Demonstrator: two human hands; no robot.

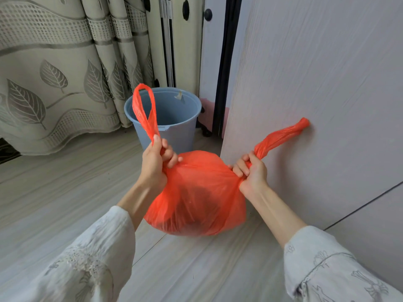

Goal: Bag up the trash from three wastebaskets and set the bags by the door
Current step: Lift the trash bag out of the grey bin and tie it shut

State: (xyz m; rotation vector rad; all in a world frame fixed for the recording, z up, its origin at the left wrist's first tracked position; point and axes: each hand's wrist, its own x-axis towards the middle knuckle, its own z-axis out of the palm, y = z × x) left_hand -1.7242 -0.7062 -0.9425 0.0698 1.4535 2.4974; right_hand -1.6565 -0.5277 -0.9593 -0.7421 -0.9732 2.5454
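A bulging orange plastic bag (pixel 200 197) with dark trash showing through rests on the floor in the middle of the view. My left hand (pixel 156 162) grips the bag's left handle, whose loop stands up above my fist. My right hand (pixel 253 171) grips the right handle, which is twisted and stretches out to the right toward the white panel. Both handles are pulled apart over the bag's top. Behind the bag stands a blue wastebasket (pixel 174 127), with nothing visible in it but a small scrap stuck to its inner wall.
A large white wood-grain panel (pixel 316 94) rises close on the right, touching the bag's side. A leaf-patterned curtain (pixel 54 83) hangs at the left down to the pale wooden floor (pixel 65 192). A dark gap runs beside the panel behind the wastebasket.
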